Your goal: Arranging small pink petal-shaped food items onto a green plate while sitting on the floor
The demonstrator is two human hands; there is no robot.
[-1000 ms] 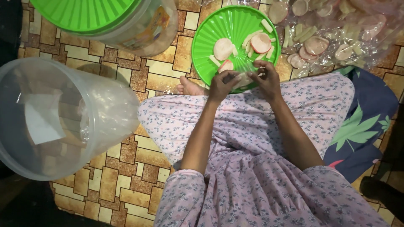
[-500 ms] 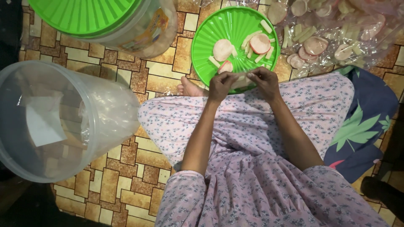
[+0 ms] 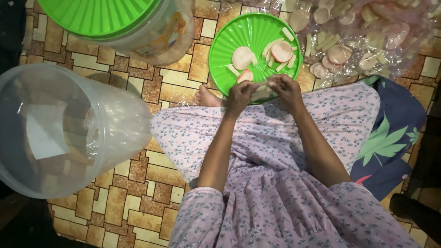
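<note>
A round green lid (image 3: 239, 32) lies on the tiled floor in front of my knees, used as a plate. On it lie pale round wrappers (image 3: 242, 57) and short pale sticks (image 3: 288, 33). Over its near edge my left hand (image 3: 240, 95) and my right hand (image 3: 285, 88) meet, both pinching one pale wrapper piece (image 3: 261, 93) between the fingers. My bare foot (image 3: 207, 97) shows just left of the hands. My lap is covered by a pink flowered dress.
A clear plastic sheet (image 3: 367, 41) with many more round wrappers and sticks lies at the upper right. A large empty clear bucket (image 3: 64, 133) lies on its side at left. A lidded green-topped tub (image 3: 133, 23) stands at top. Blue leaf-print cloth (image 3: 390, 138) lies right.
My hands have stayed together at the lid's near edge, working the same wrapper piece with small finger movements. Nothing else has moved.
</note>
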